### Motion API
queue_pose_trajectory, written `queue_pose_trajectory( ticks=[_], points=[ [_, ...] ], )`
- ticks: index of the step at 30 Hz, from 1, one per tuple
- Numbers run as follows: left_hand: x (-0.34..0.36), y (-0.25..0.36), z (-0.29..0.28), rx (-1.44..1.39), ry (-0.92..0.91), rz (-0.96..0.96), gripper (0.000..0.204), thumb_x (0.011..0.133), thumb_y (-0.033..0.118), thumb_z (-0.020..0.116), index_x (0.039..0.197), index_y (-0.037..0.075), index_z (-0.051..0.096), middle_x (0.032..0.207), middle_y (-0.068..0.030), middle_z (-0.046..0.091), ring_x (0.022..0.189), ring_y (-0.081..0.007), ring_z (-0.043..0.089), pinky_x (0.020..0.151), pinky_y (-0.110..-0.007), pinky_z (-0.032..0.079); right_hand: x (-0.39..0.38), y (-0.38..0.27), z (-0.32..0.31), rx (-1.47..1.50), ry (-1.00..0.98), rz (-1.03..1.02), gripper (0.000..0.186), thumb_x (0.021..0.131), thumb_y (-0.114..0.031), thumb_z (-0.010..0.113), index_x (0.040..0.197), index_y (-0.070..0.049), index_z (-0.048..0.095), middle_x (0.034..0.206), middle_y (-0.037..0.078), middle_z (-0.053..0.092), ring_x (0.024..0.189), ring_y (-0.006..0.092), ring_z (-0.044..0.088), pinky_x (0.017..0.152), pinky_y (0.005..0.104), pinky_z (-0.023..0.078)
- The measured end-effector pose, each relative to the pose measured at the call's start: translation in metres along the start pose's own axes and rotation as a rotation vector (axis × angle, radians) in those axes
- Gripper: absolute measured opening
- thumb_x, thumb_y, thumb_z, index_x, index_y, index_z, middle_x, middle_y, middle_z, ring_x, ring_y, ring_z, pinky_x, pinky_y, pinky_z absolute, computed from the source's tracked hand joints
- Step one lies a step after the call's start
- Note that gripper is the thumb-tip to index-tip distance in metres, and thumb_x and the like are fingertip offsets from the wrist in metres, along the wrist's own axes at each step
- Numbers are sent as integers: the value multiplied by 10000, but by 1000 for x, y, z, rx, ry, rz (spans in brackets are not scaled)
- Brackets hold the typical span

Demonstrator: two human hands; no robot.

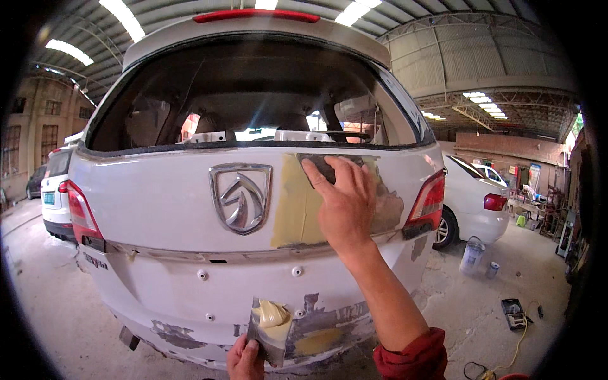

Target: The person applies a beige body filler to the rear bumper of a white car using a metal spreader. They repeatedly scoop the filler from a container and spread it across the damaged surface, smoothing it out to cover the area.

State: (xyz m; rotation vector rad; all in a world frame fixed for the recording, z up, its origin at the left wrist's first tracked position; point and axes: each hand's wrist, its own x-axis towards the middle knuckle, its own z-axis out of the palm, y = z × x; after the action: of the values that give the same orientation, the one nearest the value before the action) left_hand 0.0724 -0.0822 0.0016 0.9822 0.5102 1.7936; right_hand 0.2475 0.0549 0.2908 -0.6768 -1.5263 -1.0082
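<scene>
Before me stands the white tailgate of a car, with a chrome shield emblem at its middle. My right hand presses a dark, flat spreader against the panel just under the rear window. Yellowish body filler coats the panel left of that hand, and bare grey patches show to its right. Low down, my left hand grips a grey flat plate by its lower left corner. A thick dollop of pale yellow filler sits on the plate.
Right of the car, a paint bucket and a small can stand on the floor. A black tool case and a yellow cord lie farther right. White cars are parked on both sides. The lower panel has sanded grey patches.
</scene>
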Motion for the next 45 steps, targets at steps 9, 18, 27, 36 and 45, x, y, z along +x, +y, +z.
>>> queue_pose_trajectory(
  ticks=[9, 18, 27, 36, 45],
  points=[
    [-8, -5, -12, -58, -19, -40, 440, 1033, 197, 548, 1415, -7, 474, 1064, -4, 593, 928, -119, 534, 810, -292, 450, -19, -4, 9, 85, -121, 5, 477, 902, -58, 540, 1330, -244, 636, 1259, 120, 567, 1223, 334, 511, 1096, 580, 337],
    [-6, -10, -16, -26, -69, -35, 464, 1033, 194, 519, 1437, -24, 455, 1259, -50, 606, 1121, -153, 562, 964, -294, 448, -109, -33, -1, 46, -165, 30, 457, 926, -131, 600, 1358, -277, 619, 1274, 113, 540, 1228, 347, 499, 1049, 670, 363],
    [-3, -11, -5, -49, -37, -26, 428, 1027, 169, 524, 1397, -39, 473, 982, 3, 598, 873, -104, 547, 756, -268, 453, -170, -55, -57, 327, -143, 170, 502, 858, 18, 605, 1323, -163, 655, 1259, 144, 578, 1176, 341, 577, 1031, 507, 445],
    [1, -24, 41, -95, 46, -219, 402, 983, 228, 565, 1279, -41, 532, 1188, -119, 647, 992, -217, 673, 832, -357, 571, -200, -48, -113, 1374, -522, 1113, 344, 1025, -169, 545, 1304, 22, 610, 1044, 18, 637, 860, 79, 536, 794, 236, 463],
    [-4, -31, 38, 113, -9, -133, 350, 1040, 216, 519, 1248, -61, 570, 1013, -31, 658, 890, -90, 571, 765, -251, 456, -237, -15, -122, 685, -373, 590, 403, 857, -17, 625, 1248, -87, 694, 1089, 124, 656, 1016, 274, 659, 861, 361, 533]
  ],
)
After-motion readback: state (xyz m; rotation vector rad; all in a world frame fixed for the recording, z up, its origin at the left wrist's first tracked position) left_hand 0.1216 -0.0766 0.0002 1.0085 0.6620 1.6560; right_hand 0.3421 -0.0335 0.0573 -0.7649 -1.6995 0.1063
